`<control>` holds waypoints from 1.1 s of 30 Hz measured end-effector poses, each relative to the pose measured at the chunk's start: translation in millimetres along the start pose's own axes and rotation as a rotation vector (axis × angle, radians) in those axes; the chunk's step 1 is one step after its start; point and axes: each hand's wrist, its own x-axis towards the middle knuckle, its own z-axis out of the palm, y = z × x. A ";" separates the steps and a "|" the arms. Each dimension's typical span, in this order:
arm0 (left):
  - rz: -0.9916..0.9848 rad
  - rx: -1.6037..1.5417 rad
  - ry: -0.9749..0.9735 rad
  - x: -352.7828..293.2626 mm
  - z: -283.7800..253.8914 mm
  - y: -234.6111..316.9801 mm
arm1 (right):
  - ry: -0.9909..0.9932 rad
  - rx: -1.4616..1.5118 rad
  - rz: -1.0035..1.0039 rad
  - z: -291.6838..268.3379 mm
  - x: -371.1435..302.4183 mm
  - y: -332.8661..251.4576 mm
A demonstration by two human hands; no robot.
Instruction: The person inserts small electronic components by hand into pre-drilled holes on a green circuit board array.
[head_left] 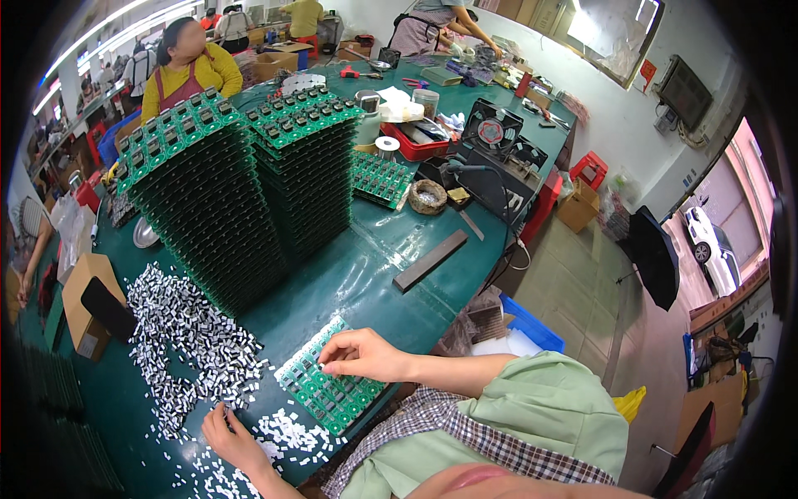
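Note:
A green circuit board panel [332, 403] lies at the table's near edge, with rows of small dark parts on it. Over its upper part is my right hand [362, 353], finger and thumb pinched on a tiny white piece [322, 366]. My left hand [235, 442] rests at the near side of a big heap of small black-and-white components [187, 349]. Its fingertips are pressed together; what sits between them is too small to make out. Scattered white bits [287, 432] lie between my left hand and the panel.
Two tall stacks of green circuit boards [216, 216] rise beyond the heap. A dark flat bar [430, 260], a solder spool [386, 145] and a red tray [413, 145] are farther right. A phone [108, 308] leans on a cardboard box [87, 287]. A person [189, 66] faces the table.

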 end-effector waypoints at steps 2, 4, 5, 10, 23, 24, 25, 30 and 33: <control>-0.019 0.003 -0.004 0.3 -0.6 1.7 | 0.012 0.006 -0.011 0.7 -0.4 -0.2; 0.000 0.005 0.005 -0.8 0.0 0.6 | 0.004 0.022 0.004 0.0 -0.9 -0.8; 0.001 0.004 0.005 -0.8 -0.4 0.6 | 0.004 0.021 0.004 0.1 -1.2 -0.7; 0.014 -0.008 0.004 0.0 1.5 0.8 | 0.011 -0.013 0.007 -0.9 -1.6 -3.2; 0.028 -0.023 0.027 3.2 3.0 2.5 | 0.056 -0.023 -0.003 -3.0 -1.2 9.0; 0.021 -0.034 0.028 2.1 4.4 4.5 | 0.042 -0.025 -0.013 -3.0 -0.9 10.1; 0.017 -0.027 0.032 1.9 3.6 2.8 | 0.030 -0.010 0.003 -2.9 0.0 10.5; 0.020 -0.007 0.052 -3.6 2.2 -6.0 | -0.013 0.028 0.002 1.1 3.7 9.1; -0.024 -0.002 0.053 -2.3 1.3 -0.9 | 0.001 0.019 -0.003 0.2 1.0 8.2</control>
